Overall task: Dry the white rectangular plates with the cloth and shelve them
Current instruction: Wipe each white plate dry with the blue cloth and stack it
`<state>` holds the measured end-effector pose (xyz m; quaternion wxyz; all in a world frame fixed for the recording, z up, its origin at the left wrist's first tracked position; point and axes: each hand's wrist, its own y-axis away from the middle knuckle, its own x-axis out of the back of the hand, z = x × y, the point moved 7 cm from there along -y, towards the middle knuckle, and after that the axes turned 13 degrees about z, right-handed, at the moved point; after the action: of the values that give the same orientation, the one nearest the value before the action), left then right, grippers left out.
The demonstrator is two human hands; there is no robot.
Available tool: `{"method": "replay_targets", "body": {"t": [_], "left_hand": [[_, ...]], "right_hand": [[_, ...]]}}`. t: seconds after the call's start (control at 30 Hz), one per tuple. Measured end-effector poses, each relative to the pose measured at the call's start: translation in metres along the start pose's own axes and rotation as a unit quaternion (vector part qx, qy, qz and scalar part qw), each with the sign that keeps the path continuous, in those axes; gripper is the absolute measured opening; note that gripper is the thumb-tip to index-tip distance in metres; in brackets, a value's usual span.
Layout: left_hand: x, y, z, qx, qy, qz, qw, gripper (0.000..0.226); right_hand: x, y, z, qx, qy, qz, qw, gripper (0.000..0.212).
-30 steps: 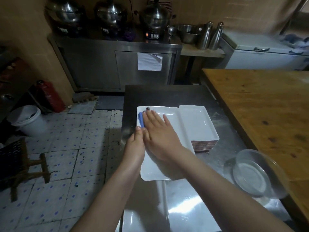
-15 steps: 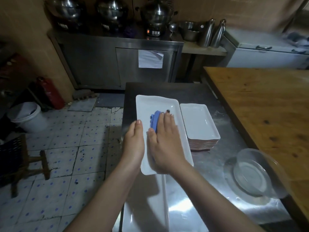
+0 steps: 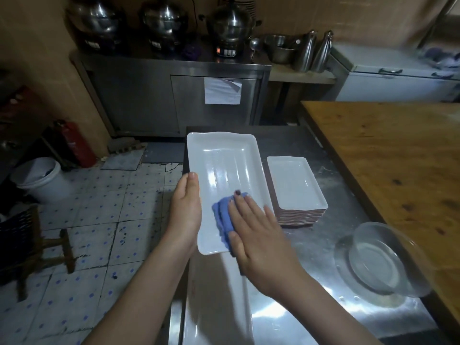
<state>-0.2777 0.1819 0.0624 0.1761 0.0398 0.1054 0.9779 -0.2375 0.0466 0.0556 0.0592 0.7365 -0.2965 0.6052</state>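
Note:
A long white rectangular plate (image 3: 224,165) is held over the steel table's left edge. My left hand (image 3: 185,210) grips its left rim, thumb on top. My right hand (image 3: 258,235) presses a folded blue cloth (image 3: 222,216) flat onto the plate's near end, fingers straight. To the right stands a stack of smaller white rectangular plates (image 3: 296,188). Another long white plate (image 3: 216,307) lies on the table below my arms, partly hidden by them.
A steel table (image 3: 323,245) carries the plates and a clear glass bowl (image 3: 383,260) at the right. A wooden table (image 3: 398,158) borders it on the right. Steel cabinet (image 3: 174,95) with pots stands behind. Bucket (image 3: 39,180), wooden stool (image 3: 49,247) on the tiled floor left.
The plate has shifted away from the stack and up toward the far side. My right hand has slid the cloth from the plate's upper left down to its near end.

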Motion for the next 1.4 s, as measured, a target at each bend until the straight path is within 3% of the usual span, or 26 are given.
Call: {"method": "replay_targets", "body": {"t": [0.07,0.27,0.4,0.53,0.67,0.73,0.9,1.07,1.2,1.4], "left_hand": [[-0.001,0.001,0.001,-0.002,-0.01,-0.004,1.0,0.029],[-0.012,0.006,-0.009,0.031,-0.059,-0.021,0.998,0.031],[-0.018,0.005,-0.017,0.064,-0.074,-0.006,0.995,0.024],[-0.013,-0.005,-0.016,0.102,-0.095,0.019,0.99,0.026],[-0.012,-0.007,-0.019,0.13,-0.112,0.037,0.985,0.04],[-0.013,-0.007,-0.021,0.126,-0.131,0.038,0.983,0.044],[-0.022,0.006,-0.024,0.09,-0.115,-0.013,0.989,0.028],[-0.015,0.009,-0.012,0.063,-0.086,-0.016,0.994,0.023],[-0.014,0.008,-0.005,0.057,-0.053,-0.02,0.997,0.029],[-0.017,0.001,0.002,0.045,-0.027,-0.012,0.999,0.025]], "right_hand": [[0.003,-0.006,0.014,-0.03,0.031,0.021,0.999,0.054],[0.003,-0.054,0.042,-0.086,0.07,0.038,0.993,0.057],[-0.013,-0.092,0.053,-0.121,0.083,-0.034,0.989,0.056],[-0.033,-0.094,0.024,-0.052,0.006,-0.106,0.993,0.053],[-0.04,-0.081,-0.003,0.015,-0.068,-0.116,0.991,0.051],[-0.042,-0.077,-0.001,0.007,-0.082,-0.126,0.989,0.052],[-0.035,-0.089,0.03,-0.043,-0.002,-0.074,0.996,0.054],[-0.024,-0.083,0.058,-0.082,0.062,-0.055,0.993,0.055],[-0.017,-0.055,0.041,-0.118,0.019,-0.059,0.991,0.06],[-0.016,-0.041,-0.017,-0.061,-0.14,-0.074,0.985,0.061]]}}
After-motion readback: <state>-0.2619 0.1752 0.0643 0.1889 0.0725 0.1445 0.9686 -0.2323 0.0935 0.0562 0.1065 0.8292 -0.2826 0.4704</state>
